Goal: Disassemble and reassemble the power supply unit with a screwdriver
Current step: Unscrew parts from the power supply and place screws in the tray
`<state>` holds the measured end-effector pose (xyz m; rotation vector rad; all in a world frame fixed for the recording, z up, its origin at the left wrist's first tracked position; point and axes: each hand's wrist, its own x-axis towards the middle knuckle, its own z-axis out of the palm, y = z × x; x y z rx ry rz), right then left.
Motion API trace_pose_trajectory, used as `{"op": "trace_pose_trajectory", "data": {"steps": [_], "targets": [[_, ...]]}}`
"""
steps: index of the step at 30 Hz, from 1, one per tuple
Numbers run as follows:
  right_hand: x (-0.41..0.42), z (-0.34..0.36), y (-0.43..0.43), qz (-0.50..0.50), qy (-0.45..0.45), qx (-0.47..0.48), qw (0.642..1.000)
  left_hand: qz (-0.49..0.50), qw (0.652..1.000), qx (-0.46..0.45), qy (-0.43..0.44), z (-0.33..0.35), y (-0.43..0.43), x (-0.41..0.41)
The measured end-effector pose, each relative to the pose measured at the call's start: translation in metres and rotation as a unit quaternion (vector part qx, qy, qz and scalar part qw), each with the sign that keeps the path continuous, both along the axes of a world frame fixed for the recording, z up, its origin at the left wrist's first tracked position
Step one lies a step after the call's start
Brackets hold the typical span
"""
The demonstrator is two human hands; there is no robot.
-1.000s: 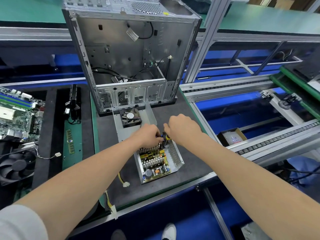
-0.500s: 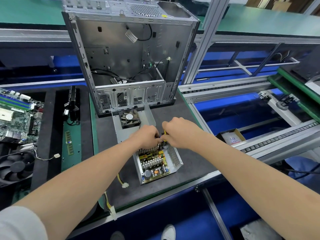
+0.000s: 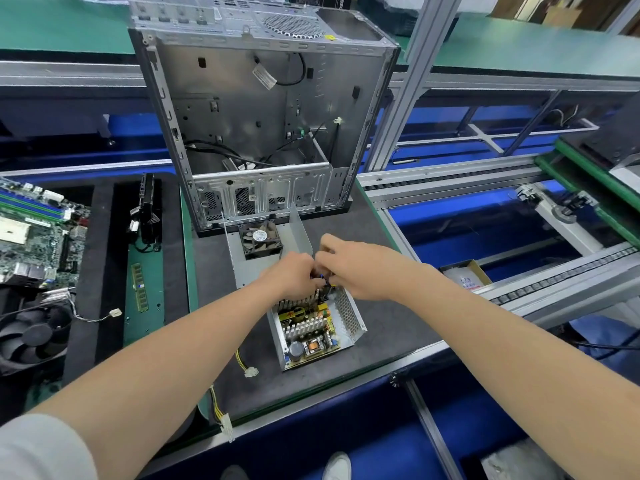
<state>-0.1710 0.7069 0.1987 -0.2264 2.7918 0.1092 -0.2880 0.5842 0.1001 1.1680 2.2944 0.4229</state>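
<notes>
**Working the far end**

The unit (image 3: 311, 327) lay open on the mat (image 3: 381, 323), board up for reach; my right hand (image 3: 356, 268) pinched the screwdriver (image 3: 330, 285) over its far edge; my left hand (image 3: 292, 275) curled beside, likely steadying, its hold hidden; cover (image 3: 294, 233) parked behind.

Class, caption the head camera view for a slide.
Left hand and right hand meet at the far end of the opened power supply unit, before an open computer case.
</notes>
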Motion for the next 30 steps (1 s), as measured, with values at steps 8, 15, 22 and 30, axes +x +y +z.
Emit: {"op": "trace_pose_trajectory", "data": {"steps": [8, 15, 22, 30], "targets": [[-0.006, -0.017, -0.008, -0.062, 0.068, 0.063, 0.994, 0.0, 1.0, -0.01, 0.002, 0.0, 0.002, -0.001], [-0.004, -0.021, -0.016, -0.173, 0.081, 0.024, 0.981, 0.006, 1.0, 0.003, -0.002, 0.0, -0.001, 0.001], [-0.001, -0.001, -0.006, -0.059, -0.026, -0.013, 0.998, 0.002, 1.0, 0.01, -0.006, 0.003, -0.002, 0.001], [-0.001, -0.017, -0.015, -0.172, 0.058, -0.024, 0.983, 0.014, 1.0, 0.006, -0.005, 0.0, 0.001, 0.001]]}}
